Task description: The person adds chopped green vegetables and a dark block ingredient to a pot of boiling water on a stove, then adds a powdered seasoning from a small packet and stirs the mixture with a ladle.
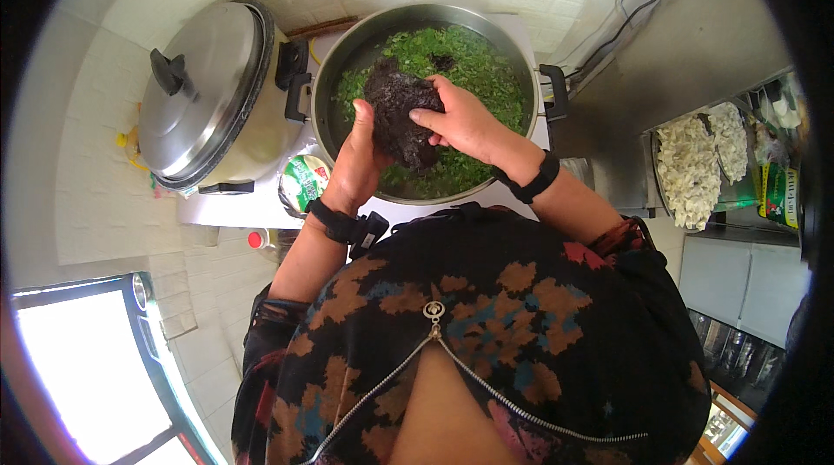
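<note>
Both hands hold a dark, crumpled piece of what looks like dried seaweed (402,116) over a wide metal pot (423,8). My left hand (360,165) supports its left side, thumb raised and the other fingers partly hidden. From the right, my right hand (466,116) pinches its edge between thumb and fingers. Below, chopped green leaves (502,84) float in liquid and cover much of the pot. Among the leaves lies a small dark clump (442,62), apart from the held piece. The pot's black side handles (556,92) stick out left and right.
Left of the pot stands a large cooker (260,133) with a steel lid (208,74). A green-and-white package (305,182) lies between them. A red-capped bottle (258,239) is lower down. Trayed pale dumplings (689,172) sit right, beyond a metal panel (671,35).
</note>
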Demonstrator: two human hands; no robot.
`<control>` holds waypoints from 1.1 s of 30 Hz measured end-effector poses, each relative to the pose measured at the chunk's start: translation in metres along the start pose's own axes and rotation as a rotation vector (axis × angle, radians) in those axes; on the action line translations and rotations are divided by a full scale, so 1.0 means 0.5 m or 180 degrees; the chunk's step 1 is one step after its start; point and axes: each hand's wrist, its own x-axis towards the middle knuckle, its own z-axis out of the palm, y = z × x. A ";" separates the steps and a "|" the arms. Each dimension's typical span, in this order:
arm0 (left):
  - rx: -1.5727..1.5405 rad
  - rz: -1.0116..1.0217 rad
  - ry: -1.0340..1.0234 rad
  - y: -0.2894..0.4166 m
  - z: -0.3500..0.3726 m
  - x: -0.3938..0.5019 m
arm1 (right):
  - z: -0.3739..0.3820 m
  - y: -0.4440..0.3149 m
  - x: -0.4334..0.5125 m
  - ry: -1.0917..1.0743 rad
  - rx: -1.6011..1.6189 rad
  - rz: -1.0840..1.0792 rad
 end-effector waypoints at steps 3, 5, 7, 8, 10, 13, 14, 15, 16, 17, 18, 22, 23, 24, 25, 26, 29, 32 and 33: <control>0.0619 0.0267 -0.0051 -0.010 0.002 0.003 | -0.006 -0.003 -0.003 -0.0216 -0.0222 0.0075; 0.0850 0.0348 0.0044 -0.012 -0.002 0.003 | -0.023 -0.009 -0.007 -0.0496 -0.0252 0.0008; 0.1003 0.0356 0.0094 -0.006 -0.006 0.002 | -0.046 -0.017 0.000 -0.0721 -0.0356 -0.0034; 0.0967 0.0275 0.0091 -0.001 -0.008 -0.002 | -0.065 -0.022 -0.006 -0.0518 -0.0620 -0.0111; 0.0924 -0.0025 0.0164 0.010 -0.008 -0.014 | -0.071 -0.028 0.001 0.0044 -0.1428 -0.0669; 0.1052 -0.0242 0.0151 0.019 0.000 -0.018 | -0.077 -0.037 0.007 -0.0124 -0.1714 -0.1180; 0.1150 -0.0278 0.0128 0.022 0.002 -0.018 | -0.078 -0.039 0.010 -0.0355 -0.1631 -0.1201; 0.1225 -0.0304 0.0086 0.026 0.002 -0.020 | -0.079 -0.041 0.013 -0.0682 -0.1585 -0.1042; 0.1296 -0.0334 0.0052 0.029 0.003 -0.021 | -0.079 -0.041 0.016 -0.0912 -0.1407 -0.1047; 0.1355 -0.0314 0.0029 0.031 0.003 -0.024 | -0.078 -0.039 0.014 -0.0894 -0.1431 -0.0939; 0.1413 -0.0293 0.0008 0.034 0.002 -0.027 | -0.078 -0.038 0.017 -0.0701 -0.1594 -0.1211; 0.1571 -0.0216 -0.0052 0.041 -0.001 -0.036 | -0.082 -0.030 0.023 -0.0405 -0.2243 -0.2013; 0.1581 -0.0236 -0.0056 0.041 -0.001 -0.038 | -0.084 -0.029 0.025 -0.0473 -0.2506 -0.1887; 0.1570 -0.0244 -0.0089 0.041 -0.001 -0.039 | -0.085 -0.029 0.025 -0.0678 -0.2099 -0.1802; 0.1562 -0.0247 -0.0125 0.041 -0.001 -0.039 | -0.087 -0.031 0.026 -0.0893 -0.1796 -0.1478; 0.1526 -0.0257 -0.0069 0.040 0.000 -0.040 | -0.086 -0.032 0.026 -0.1077 -0.1452 -0.1239; 0.1445 -0.0250 0.0039 0.034 0.000 -0.044 | -0.078 -0.035 0.020 -0.0898 -0.1493 -0.1382; 0.1378 -0.0176 0.0038 0.031 -0.003 -0.044 | -0.065 -0.035 0.017 -0.0719 -0.1443 -0.1375; 0.1315 -0.0152 0.0090 0.029 -0.003 -0.044 | -0.062 -0.034 0.016 -0.0546 -0.1465 -0.1550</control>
